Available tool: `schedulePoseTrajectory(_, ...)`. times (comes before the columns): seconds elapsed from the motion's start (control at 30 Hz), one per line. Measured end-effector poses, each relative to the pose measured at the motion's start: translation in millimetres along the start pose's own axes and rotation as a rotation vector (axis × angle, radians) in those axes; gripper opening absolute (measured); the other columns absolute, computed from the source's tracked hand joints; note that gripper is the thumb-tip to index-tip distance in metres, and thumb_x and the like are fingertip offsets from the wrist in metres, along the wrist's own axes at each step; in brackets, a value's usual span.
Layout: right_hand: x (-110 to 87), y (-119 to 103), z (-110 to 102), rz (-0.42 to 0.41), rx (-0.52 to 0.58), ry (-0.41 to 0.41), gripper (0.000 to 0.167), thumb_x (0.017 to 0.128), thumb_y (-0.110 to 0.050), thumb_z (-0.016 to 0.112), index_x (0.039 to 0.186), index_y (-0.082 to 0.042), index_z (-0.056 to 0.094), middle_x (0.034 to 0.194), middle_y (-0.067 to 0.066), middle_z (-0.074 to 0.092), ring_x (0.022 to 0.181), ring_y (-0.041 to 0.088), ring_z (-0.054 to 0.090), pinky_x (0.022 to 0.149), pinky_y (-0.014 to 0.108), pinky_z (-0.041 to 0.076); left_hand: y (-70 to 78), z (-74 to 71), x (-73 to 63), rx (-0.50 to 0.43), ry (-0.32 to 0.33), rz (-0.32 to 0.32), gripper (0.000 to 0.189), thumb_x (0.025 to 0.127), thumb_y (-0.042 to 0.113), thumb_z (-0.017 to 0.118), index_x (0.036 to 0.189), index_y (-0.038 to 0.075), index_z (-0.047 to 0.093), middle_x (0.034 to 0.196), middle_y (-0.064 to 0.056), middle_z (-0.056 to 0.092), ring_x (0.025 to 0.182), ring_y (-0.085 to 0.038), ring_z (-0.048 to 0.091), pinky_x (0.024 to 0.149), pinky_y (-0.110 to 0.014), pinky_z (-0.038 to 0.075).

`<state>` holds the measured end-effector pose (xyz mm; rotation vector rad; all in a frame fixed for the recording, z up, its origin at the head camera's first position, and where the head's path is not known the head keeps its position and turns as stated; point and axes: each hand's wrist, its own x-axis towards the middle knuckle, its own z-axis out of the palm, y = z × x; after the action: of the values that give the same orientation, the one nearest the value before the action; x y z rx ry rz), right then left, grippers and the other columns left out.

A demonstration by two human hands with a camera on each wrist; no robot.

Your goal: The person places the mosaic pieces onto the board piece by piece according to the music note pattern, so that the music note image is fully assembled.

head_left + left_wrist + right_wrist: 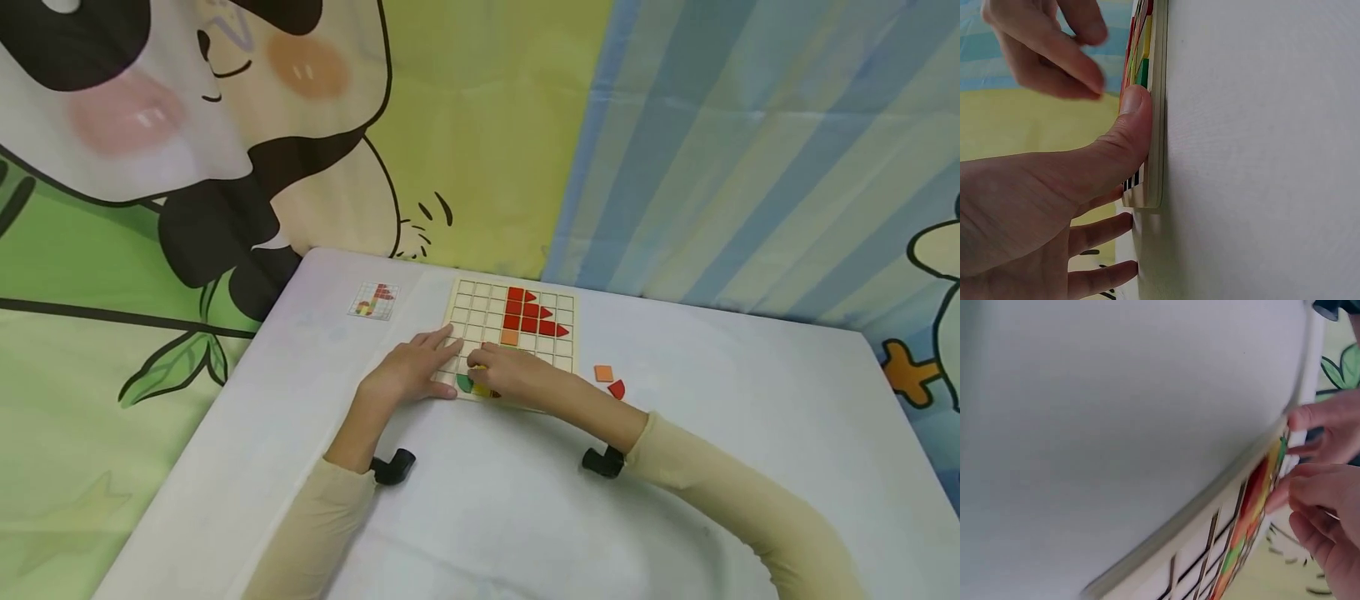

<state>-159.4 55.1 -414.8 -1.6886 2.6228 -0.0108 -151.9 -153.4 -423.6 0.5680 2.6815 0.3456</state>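
Note:
A pale gridded board [468,304] lies on the white table. Red square and triangular tiles [528,313] stand in rows on its upper part, with an orange square tile [509,337] below them. Near the bottom are a green rounded tile [464,383] and a yellow tile [482,388], partly covered. My left hand [408,367] rests at the board's lower left, fingers spread, its thumb [1132,109] against the near edge. Over the lower middle of the board hovers my right hand [510,371], fingers loosely bent; no tile shows between its fingertips in the left wrist view.
A small pattern card [374,301] lies left of the board. To the right are a loose orange square tile [603,373] and a red rounded tile [617,389]. Behind the table hangs a printed curtain [480,125]. Black devices [395,467] sit at both wrists.

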Motion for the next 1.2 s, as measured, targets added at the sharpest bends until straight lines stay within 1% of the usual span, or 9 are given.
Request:
schedulePoseTrajectory(0.13, -30.8, 3.0, -0.7, 0.043, 0.032, 0.084, 0.025, 0.086, -0.01, 0.073, 0.111, -0.011, 0.072, 0.114, 0.003, 0.067, 0.105, 0.018, 0.063, 0.088, 0.026, 0.056, -0.1, 1.7, 0.0, 0.002, -0.006, -0.019, 0.086, 0.083, 0.043, 0.072, 0.153, 0.02, 0.03, 0.164, -0.006, 0.018, 0.149, -0.031, 0.024, 0.115, -0.055, 0.032)
schedulePoseTrajectory(0.33, -86.6, 11.1, 9.5, 0.068, 0.055, 0.208, 0.021, 0.084, -0.007, 0.073, 0.104, -0.01, 0.071, 0.104, 0.002, 0.068, 0.095, 0.017, 0.064, 0.075, 0.025, 0.057, -1.2, 1.0, 0.0, 0.0, -0.002, -0.037, 0.086, 0.082, 0.042, 0.073, 0.154, 0.021, 0.029, 0.164, -0.005, 0.016, 0.149, -0.03, 0.023, 0.116, -0.053, 0.031)
schedulePoseTrajectory(0.47, -115.9, 16.5, 16.9, 0.147, 0.072, 0.229, 0.032, 0.08, -0.008, 0.077, 0.111, -0.01, 0.07, 0.104, 0.003, 0.069, 0.095, 0.018, 0.065, 0.073, 0.028, 0.058, -1.7, 0.1, -0.7, 0.002, -0.004, -0.029, 0.086, 0.083, 0.042, 0.073, 0.154, 0.02, 0.029, 0.164, -0.006, 0.017, 0.149, -0.031, 0.023, 0.116, -0.053, 0.031)
schedulePoseTrajectory(0.6, -138.4, 24.0, 16.3, 0.247, 0.087, 0.244, 0.041, 0.078, -0.008, 0.08, 0.118, -0.008, 0.069, 0.106, 0.006, 0.069, 0.093, 0.019, 0.066, 0.073, 0.03, 0.059, -0.5, -0.1, -0.1, -0.008, -0.005, -0.021, 0.086, 0.083, 0.042, 0.073, 0.154, 0.019, 0.03, 0.164, -0.007, 0.017, 0.149, -0.032, 0.023, 0.116, -0.054, 0.031)
schedulePoseTrajectory(0.77, -160.3, 37.0, 11.8, 0.436, 0.132, 0.235, 0.044, 0.081, -0.008, 0.077, 0.123, -0.004, 0.065, 0.111, 0.01, 0.067, 0.091, 0.021, 0.064, 0.069, 0.033, 0.058, 1.0, 0.8, 1.1, -0.022, -0.011, -0.038, 0.086, 0.082, 0.042, 0.073, 0.154, 0.021, 0.029, 0.165, -0.005, 0.015, 0.15, -0.03, 0.021, 0.116, -0.054, 0.031)
schedulePoseTrajectory(0.87, -170.7, 43.3, 12.2, 0.558, 0.186, 0.19, 0.046, 0.084, -0.01, 0.074, 0.127, -0.001, 0.061, 0.115, 0.013, 0.066, 0.098, 0.027, 0.065, 0.075, 0.04, 0.058, 0.9, 1.4, 1.5, -0.021, -0.006, -0.036, 0.086, 0.082, 0.042, 0.073, 0.154, 0.02, 0.029, 0.165, -0.005, 0.015, 0.15, -0.03, 0.021, 0.116, -0.054, 0.031)
schedulePoseTrajectory(0.93, -176.1, 46.2, 13.7, 0.603, 0.22, 0.162, 0.046, 0.086, -0.01, 0.072, 0.129, 0.0, 0.059, 0.116, 0.014, 0.065, 0.1, 0.028, 0.065, 0.078, 0.042, 0.058, 0.8, 2.0, 1.1, -0.019, -0.003, -0.034, 0.086, 0.082, 0.042, 0.073, 0.154, 0.02, 0.03, 0.165, -0.005, 0.015, 0.15, -0.031, 0.022, 0.116, -0.054, 0.032)
schedulePoseTrajectory(1.03, -181.4, 48.8, 17.0, 0.618, 0.249, 0.156, 0.044, 0.086, -0.008, 0.071, 0.128, 0.002, 0.06, 0.114, 0.015, 0.066, 0.098, 0.028, 0.067, 0.078, 0.042, 0.058, 0.5, 2.4, 0.4, -0.016, 0.0, -0.031, 0.086, 0.082, 0.043, 0.073, 0.153, 0.02, 0.03, 0.165, -0.006, 0.016, 0.15, -0.031, 0.022, 0.116, -0.054, 0.031)
schedulePoseTrajectory(1.2, -180.8, 50.6, 22.5, 0.602, 0.245, 0.172, 0.041, 0.087, -0.011, 0.071, 0.125, 0.002, 0.062, 0.111, 0.012, 0.066, 0.096, 0.025, 0.068, 0.075, 0.039, 0.059, 1.1, 2.4, 0.2, -0.015, 0.0, -0.033, 0.086, 0.083, 0.043, 0.072, 0.154, 0.02, 0.029, 0.164, -0.005, 0.016, 0.15, -0.031, 0.022, 0.116, -0.054, 0.031)
